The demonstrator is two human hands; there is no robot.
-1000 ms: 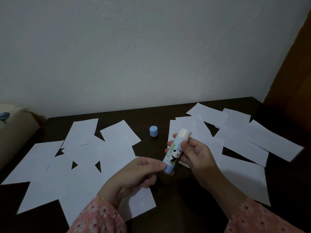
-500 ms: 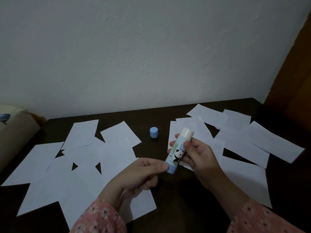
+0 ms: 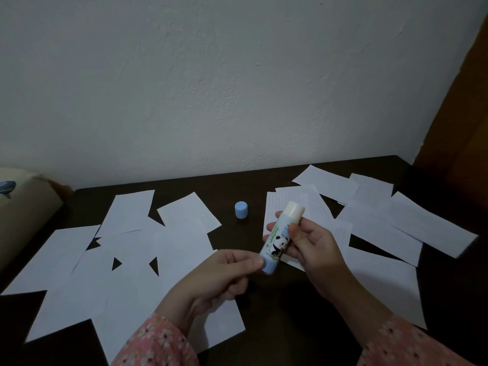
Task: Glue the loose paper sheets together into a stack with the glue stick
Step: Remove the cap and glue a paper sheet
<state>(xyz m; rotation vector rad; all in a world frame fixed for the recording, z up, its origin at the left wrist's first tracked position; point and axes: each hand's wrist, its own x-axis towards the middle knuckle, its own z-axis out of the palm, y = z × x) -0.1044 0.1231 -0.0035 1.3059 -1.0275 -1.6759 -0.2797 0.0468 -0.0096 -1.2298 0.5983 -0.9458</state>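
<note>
1. Glue stick (image 3: 278, 240): a smooth plastic cylinder with a white label printed with a panda, a pale blue base and a cream glue tip exposed at the top. It is tilted, tip up and away from me.
2. Cap (image 3: 241, 210): a small pale blue cylinder standing on the bench (image 3: 277, 326), a dark, matte surface. The cap is off the stick and sits apart from it, beyond my left hand.
3. Paper sheets: flat white rectangles with crisp edges. One overlapping spread (image 3: 79, 260) lies to my left; a second spread (image 3: 383, 228) lies to my right. The right-hand sheets appear faintly ruled, though the dim light makes this uncertain.
4. Position: I hold the stick above the bench between the two spreads, just in front of the nearest ruled sheet.
5. My right hand (image 3: 309, 249) wraps the stick's barrel, thumb across the front and fingers curled behind it.
6. My left hand (image 3: 224, 273) pinches the blue base between thumb and fingertips, the remaining fingers curled under.
7. Both forearms enter from the lower edge in pink floral sleeves (image 3: 155, 342) and converge on the stick.
</note>
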